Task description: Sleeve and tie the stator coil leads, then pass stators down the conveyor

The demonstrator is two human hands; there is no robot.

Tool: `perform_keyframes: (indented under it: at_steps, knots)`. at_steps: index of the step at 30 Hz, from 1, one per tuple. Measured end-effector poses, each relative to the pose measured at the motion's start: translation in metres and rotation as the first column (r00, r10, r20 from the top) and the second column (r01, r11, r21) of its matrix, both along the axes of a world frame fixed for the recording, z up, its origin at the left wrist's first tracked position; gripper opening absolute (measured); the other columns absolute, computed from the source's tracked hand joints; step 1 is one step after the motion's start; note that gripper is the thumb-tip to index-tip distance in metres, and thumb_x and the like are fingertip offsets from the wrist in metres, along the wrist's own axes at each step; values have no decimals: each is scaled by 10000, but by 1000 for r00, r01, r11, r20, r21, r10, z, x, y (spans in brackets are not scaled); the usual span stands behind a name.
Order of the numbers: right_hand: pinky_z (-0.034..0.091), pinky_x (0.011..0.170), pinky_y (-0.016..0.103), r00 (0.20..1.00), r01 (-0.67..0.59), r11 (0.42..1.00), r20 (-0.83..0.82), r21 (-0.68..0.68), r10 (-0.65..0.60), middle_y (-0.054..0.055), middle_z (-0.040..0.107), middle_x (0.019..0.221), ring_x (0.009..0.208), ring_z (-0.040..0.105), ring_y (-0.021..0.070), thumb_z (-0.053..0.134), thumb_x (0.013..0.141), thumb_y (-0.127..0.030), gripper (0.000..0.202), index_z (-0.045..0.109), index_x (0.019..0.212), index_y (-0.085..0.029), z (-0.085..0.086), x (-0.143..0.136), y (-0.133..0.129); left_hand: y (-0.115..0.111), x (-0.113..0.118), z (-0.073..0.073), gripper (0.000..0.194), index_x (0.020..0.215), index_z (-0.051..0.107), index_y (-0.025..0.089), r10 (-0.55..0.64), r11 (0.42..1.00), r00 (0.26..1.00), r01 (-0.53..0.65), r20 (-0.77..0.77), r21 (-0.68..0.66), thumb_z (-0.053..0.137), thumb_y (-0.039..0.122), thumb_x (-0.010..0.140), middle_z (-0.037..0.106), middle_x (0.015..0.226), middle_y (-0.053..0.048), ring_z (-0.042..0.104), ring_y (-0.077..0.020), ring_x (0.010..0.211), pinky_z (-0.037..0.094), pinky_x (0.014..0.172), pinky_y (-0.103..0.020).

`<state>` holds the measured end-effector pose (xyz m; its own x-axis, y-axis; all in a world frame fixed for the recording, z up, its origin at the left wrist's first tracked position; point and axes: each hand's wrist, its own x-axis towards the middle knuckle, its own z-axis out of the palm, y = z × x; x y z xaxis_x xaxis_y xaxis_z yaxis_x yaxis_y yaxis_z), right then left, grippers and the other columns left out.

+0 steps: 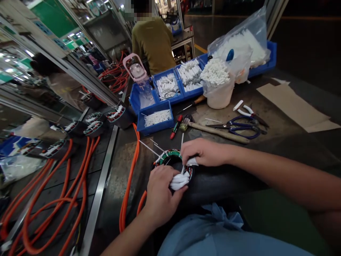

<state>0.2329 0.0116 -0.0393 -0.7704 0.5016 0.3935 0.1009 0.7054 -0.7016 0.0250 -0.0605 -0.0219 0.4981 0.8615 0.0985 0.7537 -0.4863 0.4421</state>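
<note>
A ring-shaped motor stator, with a green rim and coloured wires, rests at the near edge of the bench. Over its near-left side, my left hand is closed with bent fingers. White material, perhaps finger wraps, covers its fingertips. My right hand pinches a thin white cable tie at the ring's right side; the tie's end sticks up above the fingers. More white shows at the right fingertips. Other white ties jut from the ring's far-left side. The hands partly hide the ring.
Blue bins with white ties and sleeves line the back, beside a white tub. A hammer, scissors, a red marker and cardboard lie nearer. Orange cables run left. A person sits beyond.
</note>
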Motion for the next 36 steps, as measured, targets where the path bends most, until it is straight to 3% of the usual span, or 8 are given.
perform_keyframes:
  at_steps: [4, 8, 14, 17, 20, 23, 28, 36]
  knots:
    - [390, 657, 257, 935, -64, 913, 344, 404, -87, 30, 568, 830, 780, 525, 149, 512, 840, -80, 142, 629, 796, -147, 26, 1, 16, 0, 0, -2, 157, 832, 575, 189, -13, 999, 999, 12, 33, 34, 602, 310, 736, 606, 826, -42, 538, -201, 795, 404, 787, -388]
    - [363, 614, 270, 862, -203, 825, 496, 527, -105, 25, 558, 779, 756, 515, 165, 553, 856, -159, 128, 632, 756, -160, 43, -10, 10, 1, -1, -5, 165, 847, 575, 190, -22, 999, 999, 20, 45, 51, 605, 312, 741, 611, 827, -43, 543, -206, 805, 403, 789, -391]
    - [373, 561, 282, 811, -270, 855, 584, 443, -47, 40, 593, 770, 733, 545, 181, 543, 852, -140, 134, 653, 776, -145, 48, -26, -7, 2, -3, -9, 197, 886, 574, 192, -39, 995, 998, 34, 57, 94, 615, 314, 736, 622, 861, -49, 549, -214, 843, 394, 845, -408]
    - [437, 677, 271, 876, -257, 919, 474, 300, 90, 36, 626, 863, 823, 572, 166, 539, 814, -67, 155, 658, 866, -152, 44, -14, -2, 2, -4, -9, 218, 911, 581, 191, -48, 996, 998, 44, 48, 79, 627, 308, 733, 625, 878, -45, 549, -210, 852, 385, 859, -410]
    - [441, 844, 268, 982, -11, 985, 186, 174, -22, 46, 613, 1038, 971, 557, 148, 472, 803, -16, 279, 636, 983, -154, 27, 7, -1, 2, -5, -8, 216, 889, 585, 189, -35, 998, 999, 32, 42, 56, 640, 312, 720, 624, 857, -40, 546, -207, 833, 389, 841, -404]
    - [431, 906, 276, 977, 213, 973, -15, 93, -213, 63, 600, 1087, 1015, 546, 132, 407, 812, -7, 343, 616, 1045, -147, -1, 21, -12, 2, -4, -7, 211, 873, 588, 190, -30, 998, 999, 27, 45, 59, 643, 315, 712, 622, 842, -40, 545, -209, 819, 388, 842, -411]
    - [415, 951, 309, 979, 203, 966, -55, 162, -197, 109, 541, 1199, 1116, 487, 156, 364, 823, -19, 400, 560, 1159, -112, -31, 16, -38, 1, -5, -9, 231, 887, 589, 189, -25, 997, 998, 20, 59, 69, 647, 322, 707, 620, 851, -43, 544, -211, 825, 389, 839, -409]
    - [407, 938, 321, 987, 119, 989, 94, 85, -127, 98, 530, 1168, 1090, 475, 173, 434, 824, -72, 304, 554, 1097, -130, -7, 10, -29, -1, -4, -7, 247, 886, 595, 189, 5, 999, 998, -7, 64, 39, 671, 299, 679, 620, 869, -42, 542, -207, 836, 384, 861, -407]
